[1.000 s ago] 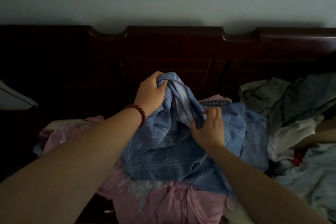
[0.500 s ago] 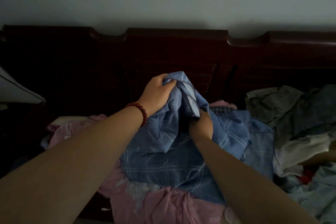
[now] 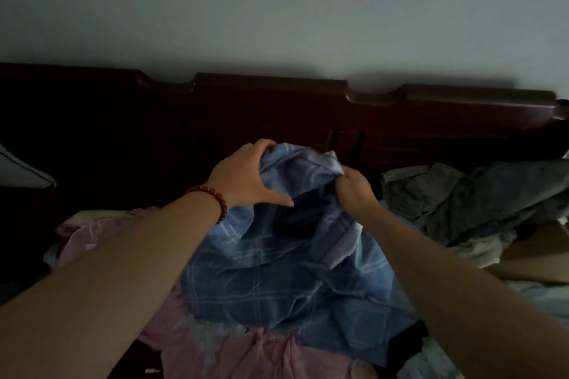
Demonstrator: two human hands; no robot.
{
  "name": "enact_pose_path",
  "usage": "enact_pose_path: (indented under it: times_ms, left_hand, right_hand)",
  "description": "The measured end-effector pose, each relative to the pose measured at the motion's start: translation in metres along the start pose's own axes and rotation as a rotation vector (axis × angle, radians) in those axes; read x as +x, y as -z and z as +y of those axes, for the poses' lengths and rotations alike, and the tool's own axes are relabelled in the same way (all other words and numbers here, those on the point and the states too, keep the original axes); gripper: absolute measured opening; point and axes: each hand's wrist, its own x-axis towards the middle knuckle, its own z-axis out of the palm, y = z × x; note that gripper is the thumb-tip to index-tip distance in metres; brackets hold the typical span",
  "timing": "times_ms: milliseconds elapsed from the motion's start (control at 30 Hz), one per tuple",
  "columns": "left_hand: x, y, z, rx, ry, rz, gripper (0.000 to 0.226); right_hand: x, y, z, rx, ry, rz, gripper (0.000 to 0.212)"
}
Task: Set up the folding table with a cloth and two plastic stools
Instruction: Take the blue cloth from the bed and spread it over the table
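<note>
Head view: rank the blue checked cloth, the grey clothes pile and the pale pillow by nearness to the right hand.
1. blue checked cloth: gripped by the right hand.
2. grey clothes pile: just to that hand's right.
3. pale pillow: at the far left edge.

One blue checked cloth (image 3: 277, 280); two hands, left hand (image 3: 246, 175) and right hand (image 3: 354, 191); one bead bracelet (image 3: 215, 197); one wooden headboard (image 3: 277, 108); one pink sheet (image 3: 246, 354).

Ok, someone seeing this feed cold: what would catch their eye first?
The blue checked cloth at centre, bunched up and held at its top by the left hand and right hand, over pink bedding. Behind it runs a dark wooden headboard. A heap of grey clothes lies to the right.
</note>
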Motion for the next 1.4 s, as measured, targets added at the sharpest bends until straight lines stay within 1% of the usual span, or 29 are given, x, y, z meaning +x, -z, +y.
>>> enact_pose_path:
  times_ms: [67,133,167,200,233,267,300,333,367,400,433,500,533,600,667,700,733,800,833,867,933,1000,1100,1133,1167,1267,1300,1333,1400]
  left_hand:
    - [0.003,-0.007,0.015,0.132,-0.018,-0.031,0.115]
    - [0.004,-0.017,0.032,0.104,-0.058,-0.121,0.123]
    - [0.004,-0.021,0.041,0.055,-0.061,-0.170,0.118]
    - [0.005,-0.026,0.049,0.016,-0.047,-0.190,0.102]
    - [0.007,-0.029,0.054,-0.003,-0.019,-0.171,0.073]
    - [0.008,-0.031,0.060,-0.013,0.028,-0.111,0.041]
    - [0.009,-0.032,0.064,-0.032,0.080,-0.031,0.021]
    - [0.011,-0.033,0.067,-0.062,0.115,0.042,0.012]
    - [0.013,-0.035,0.068,-0.097,0.140,0.092,0.008]
    - [0.015,-0.036,0.070,-0.142,0.158,0.123,0.007]
    - [0.017,-0.037,0.072,-0.189,0.176,0.144,0.006]
    - [0.022,-0.039,0.078,-0.265,0.203,0.170,0.009]
    - [0.024,-0.039,0.081,-0.296,0.213,0.177,0.011]
    - [0.027,-0.037,0.087,-0.356,0.233,0.188,0.012]
    - [0.028,-0.031,0.089,-0.418,0.248,0.209,0.011]
    - [0.027,-0.028,0.089,-0.438,0.253,0.224,0.012]
    - [0.026,-0.025,0.089,-0.451,0.255,0.235,0.012]
    - [0.022,-0.018,0.088,-0.474,0.255,0.238,0.011]
    - [0.019,-0.015,0.086,-0.482,0.252,0.229,0.011]
    - [0.015,-0.013,0.084,-0.488,0.248,0.218,0.011]
    - [0.006,-0.008,0.077,-0.519,0.239,0.196,0.011]
    - [-0.004,-0.003,0.069,-0.582,0.233,0.185,0.013]
    - [-0.024,0.006,0.056,-0.666,0.214,0.177,0.015]
    - [-0.032,0.010,0.053,-0.695,0.193,0.151,0.016]
    - [-0.040,0.015,0.049,-0.730,0.166,0.112,0.015]
    - [-0.066,0.029,0.042,-0.766,0.071,-0.007,0.011]
    - [-0.074,0.032,0.039,-0.753,0.040,-0.030,0.009]
    - [-0.081,0.035,0.036,-0.734,0.013,-0.041,0.006]
    - [-0.093,0.039,0.028,-0.681,-0.023,-0.030,0.010]
  right_hand:
    - [-0.004,0.009,-0.012,-0.010,0.000,-0.125,0.025]
    - [-0.006,0.013,-0.024,0.007,0.018,-0.257,0.027]
    - [-0.006,0.016,-0.026,0.015,0.031,-0.297,0.031]
    - [-0.006,0.020,-0.028,0.015,0.040,-0.317,0.033]
    - [-0.007,0.025,-0.027,0.022,0.056,-0.321,0.032]
    - [-0.007,0.029,-0.024,0.036,0.068,-0.311,0.025]
    - [-0.009,0.034,-0.020,0.066,0.069,-0.301,0.011]
    - [-0.009,0.037,-0.012,0.078,0.064,-0.298,0.022]
    - [-0.009,0.039,-0.001,0.050,0.068,-0.287,0.045]
    - [-0.012,0.039,0.010,-0.027,0.073,-0.254,0.063]
    - [-0.014,0.036,0.020,-0.122,0.076,-0.186,0.074]
    - [-0.021,0.027,0.037,-0.285,0.033,-0.040,0.084]
    - [-0.023,0.021,0.043,-0.322,-0.038,0.008,0.089]
    - [-0.028,0.010,0.050,-0.317,-0.196,0.030,0.102]
    - [-0.034,-0.004,0.053,-0.232,-0.261,0.027,0.106]
    - [-0.039,-0.011,0.052,-0.160,-0.257,0.041,0.101]
    - [-0.042,-0.016,0.050,-0.075,-0.231,0.069,0.089]
    - [-0.048,-0.023,0.043,0.066,-0.169,0.131,0.048]
    - [-0.049,-0.025,0.037,0.088,-0.152,0.161,0.035]
    - [-0.051,-0.027,0.032,0.101,-0.134,0.190,0.029]
    - [-0.054,-0.031,0.022,0.129,-0.097,0.220,0.022]
    - [-0.061,-0.038,0.011,0.152,-0.062,0.196,0.016]
    - [-0.077,-0.054,-0.005,0.146,-0.013,0.126,0.020]
    - [-0.082,-0.060,-0.010,0.118,-0.004,0.125,0.017]
    - [-0.087,-0.066,-0.016,0.099,-0.012,0.151,0.011]
    - [-0.100,-0.077,-0.029,0.151,-0.108,0.364,0.022]
    - [-0.104,-0.079,-0.031,0.199,-0.138,0.439,0.018]
    - [-0.110,-0.080,-0.033,0.226,-0.152,0.504,0.013]
    - [-0.126,-0.082,-0.031,0.226,-0.140,0.569,0.018]
